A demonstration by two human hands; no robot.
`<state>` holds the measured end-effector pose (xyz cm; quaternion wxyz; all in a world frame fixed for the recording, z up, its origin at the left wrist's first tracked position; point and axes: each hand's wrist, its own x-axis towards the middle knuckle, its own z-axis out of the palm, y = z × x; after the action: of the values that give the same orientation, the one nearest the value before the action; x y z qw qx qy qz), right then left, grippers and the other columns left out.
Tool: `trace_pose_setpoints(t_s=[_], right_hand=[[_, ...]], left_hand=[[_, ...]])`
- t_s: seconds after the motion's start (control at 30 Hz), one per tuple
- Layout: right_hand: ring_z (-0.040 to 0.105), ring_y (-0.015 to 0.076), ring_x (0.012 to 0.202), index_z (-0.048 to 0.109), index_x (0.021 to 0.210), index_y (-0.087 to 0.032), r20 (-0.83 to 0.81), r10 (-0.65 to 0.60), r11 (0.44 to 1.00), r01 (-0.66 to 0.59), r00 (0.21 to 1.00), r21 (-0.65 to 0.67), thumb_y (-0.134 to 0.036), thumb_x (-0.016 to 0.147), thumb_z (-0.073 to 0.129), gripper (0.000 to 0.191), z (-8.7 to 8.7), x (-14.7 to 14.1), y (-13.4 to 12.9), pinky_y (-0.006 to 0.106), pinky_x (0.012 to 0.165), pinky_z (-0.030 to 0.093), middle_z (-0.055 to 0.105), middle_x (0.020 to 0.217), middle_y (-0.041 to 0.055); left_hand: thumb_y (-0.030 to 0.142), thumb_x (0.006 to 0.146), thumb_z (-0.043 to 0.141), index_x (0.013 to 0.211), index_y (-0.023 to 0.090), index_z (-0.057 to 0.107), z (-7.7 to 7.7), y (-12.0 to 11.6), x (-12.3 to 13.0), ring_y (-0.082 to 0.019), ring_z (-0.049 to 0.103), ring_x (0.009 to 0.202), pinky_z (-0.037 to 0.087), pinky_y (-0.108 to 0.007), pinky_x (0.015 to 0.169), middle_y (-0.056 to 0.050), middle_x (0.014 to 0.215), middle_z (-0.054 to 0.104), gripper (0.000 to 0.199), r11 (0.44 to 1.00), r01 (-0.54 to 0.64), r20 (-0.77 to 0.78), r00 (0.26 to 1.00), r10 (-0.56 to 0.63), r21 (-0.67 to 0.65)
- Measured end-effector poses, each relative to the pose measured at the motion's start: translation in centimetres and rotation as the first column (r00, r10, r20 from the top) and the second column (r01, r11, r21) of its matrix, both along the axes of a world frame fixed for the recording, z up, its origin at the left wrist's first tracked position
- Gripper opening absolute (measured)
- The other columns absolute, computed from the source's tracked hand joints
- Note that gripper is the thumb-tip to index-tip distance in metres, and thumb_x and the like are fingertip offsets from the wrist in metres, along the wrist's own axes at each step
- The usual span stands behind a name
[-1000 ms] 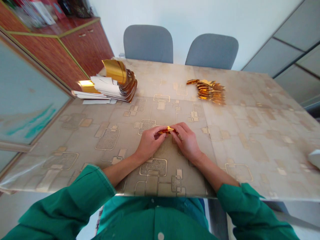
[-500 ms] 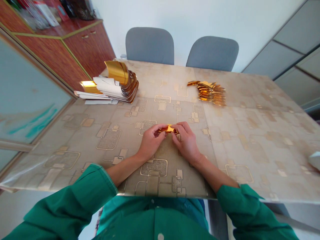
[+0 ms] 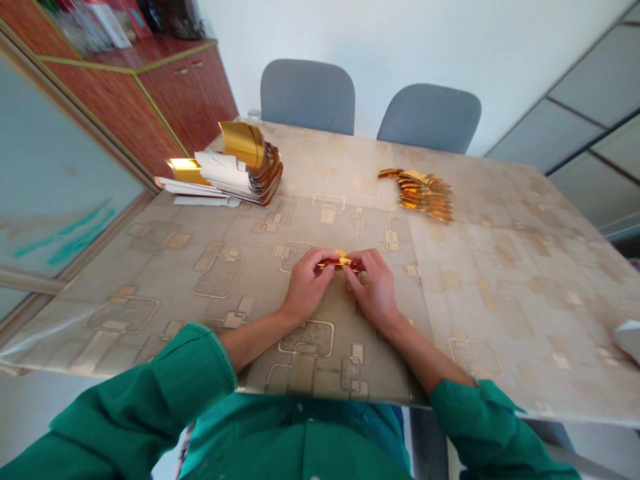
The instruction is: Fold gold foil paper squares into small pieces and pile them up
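Note:
Between my two hands, low over the patterned tablecloth, is a small piece of folded gold foil paper (image 3: 342,261). My left hand (image 3: 310,280) pinches its left end, thumb in front and fingers behind. At the other end my right hand (image 3: 373,283) grips it the same way, thumb and index finger close to the middle. The fingers cover much of the paper, so its full shape is hidden. Farther off to the right lies a row of folded gold paper pieces (image 3: 425,195), overlapping one another. A stack of gold and white paper sheets (image 3: 225,175) sits at the back left.
The table (image 3: 240,360) has a beige cloth with rectangle patterns. Two grey chairs (image 3: 307,97) stand behind its far edge, against the wall. A wooden cabinet (image 3: 190,100) is beyond the left corner. Something white (image 3: 629,337) lies at the right edge.
The foil paper's middle looks more folded, and my right fingers have shifted on it. Both hands stay in about the same place. The whole view has tilted slightly.

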<state>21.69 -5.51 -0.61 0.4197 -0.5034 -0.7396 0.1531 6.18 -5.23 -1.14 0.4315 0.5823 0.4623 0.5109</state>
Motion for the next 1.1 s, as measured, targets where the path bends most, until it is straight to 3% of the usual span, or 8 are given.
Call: trace_pose_setpoints(t_s=[0.17, 0.4, 0.53, 0.63, 0.73, 0.8, 1.0, 1.1], right_hand=[[0.060, 0.0155, 0.061, 0.055, 0.107, -0.018, -0.003, -0.049, 0.990, 0.048, 0.999, -0.132, -0.029, 0.091, 0.054, 0.019, -0.3, 0.1, 0.0, 0.028, 0.060, 0.047, 0.065, 0.078, 0.0018], [0.060, 0.0167, 0.064, 0.052, 0.092, -0.023, 0.013, -0.096, 0.990, 0.096, 0.995, -0.100, -0.019, 0.085, 0.047, 0.009, -0.3, 0.1, 0.1, 0.028, 0.061, 0.045, 0.064, 0.075, 0.0010], [0.059, 0.0175, 0.066, 0.051, 0.087, -0.024, 0.002, -0.104, 0.993, 0.104, 0.995, -0.045, -0.021, 0.086, 0.045, 0.006, -0.3, 0.2, 0.2, 0.029, 0.063, 0.046, 0.062, 0.075, 0.0016], [0.057, 0.0172, 0.063, 0.051, 0.087, -0.024, -0.001, -0.107, 0.993, 0.106, 0.994, -0.043, -0.022, 0.086, 0.045, 0.006, -0.2, 0.1, 0.1, 0.029, 0.061, 0.044, 0.061, 0.073, 0.0008], [0.057, 0.0171, 0.061, 0.051, 0.084, -0.024, 0.021, -0.118, 0.991, 0.119, 0.993, -0.056, -0.021, 0.084, 0.046, 0.006, -0.3, 0.1, 0.1, 0.028, 0.059, 0.043, 0.060, 0.070, -0.0003], [0.058, 0.0170, 0.061, 0.051, 0.084, -0.024, 0.044, -0.127, 0.990, 0.129, 0.991, -0.063, -0.020, 0.083, 0.047, 0.006, -0.3, 0.2, 0.0, 0.027, 0.059, 0.042, 0.061, 0.070, -0.0004], [0.056, 0.0164, 0.057, 0.053, 0.086, -0.024, 0.047, -0.142, 0.986, 0.145, 0.989, -0.078, -0.022, 0.085, 0.047, 0.007, -0.5, 0.4, 0.2, 0.026, 0.057, 0.040, 0.059, 0.066, -0.0017], [0.055, 0.0154, 0.054, 0.053, 0.086, -0.024, 0.031, -0.153, 0.984, 0.155, 0.988, -0.088, -0.022, 0.083, 0.048, 0.006, -0.6, 0.4, 0.3, 0.026, 0.054, 0.039, 0.057, 0.063, -0.0029]], left_hand=[[0.013, 0.083, 0.055, 0.094, 0.016, 0.068, 0.1, 0.2, 0.4, -0.016, 0.064, 0.093, 0.055, -0.028, 0.082, -0.005, 0.100, 0.063, 0.016, 0.998, -0.029, 0.022, 0.999, 0.028, 0.063], [0.006, 0.078, 0.055, 0.092, 0.017, 0.067, -0.4, 0.4, 1.1, -0.016, 0.064, 0.091, 0.054, -0.028, 0.083, -0.005, 0.096, 0.066, 0.021, 0.993, 0.001, -0.100, 0.995, 0.011, 0.120], [0.019, 0.086, 0.055, 0.109, 0.017, 0.061, -0.7, 0.6, 1.4, -0.015, 0.069, 0.087, 0.058, -0.026, 0.073, -0.007, 0.109, 0.067, 0.024, 0.999, 0.019, 0.014, 1.000, -0.019, -0.042], [0.026, 0.090, 0.051, 0.116, 0.017, 0.058, -0.6, 0.7, 1.4, -0.012, 0.068, 0.065, 0.055, -0.021, 0.056, -0.005, 0.095, 0.071, 0.029, 0.985, 0.072, 0.044, 0.997, -0.066, -0.155], [0.021, 0.089, 0.048, 0.121, 0.018, 0.057, -0.4, 0.6, 1.4, -0.011, 0.063, 0.052, 0.052, -0.019, 0.051, 0.002, 0.068, 0.067, 0.033, 0.986, 0.077, -0.009, 0.997, -0.079, -0.148], [0.017, 0.087, 0.046, 0.123, 0.018, 0.058, -0.3, 0.4, 1.4, -0.010, 0.061, 0.048, 0.052, -0.018, 0.050, 0.004, 0.062, 0.064, 0.038, 0.989, 0.078, -0.037, 0.996, -0.083, -0.126], [0.022, 0.086, 0.049, 0.120, 0.017, 0.059, 0.2, 0.3, 1.1, -0.010, 0.062, 0.048, 0.050, -0.017, 0.046, 0.003, 0.065, 0.067, 0.036, 0.983, 0.082, 0.008, 0.997, -0.082, -0.166], [0.023, 0.083, 0.053, 0.108, 0.018, 0.060, 0.3, 0.5, 0.8, -0.009, 0.062, 0.046, 0.047, -0.015, 0.044, 0.003, 0.068, 0.069, 0.026, 0.981, 0.066, 0.033, 0.998, -0.061, -0.180]])
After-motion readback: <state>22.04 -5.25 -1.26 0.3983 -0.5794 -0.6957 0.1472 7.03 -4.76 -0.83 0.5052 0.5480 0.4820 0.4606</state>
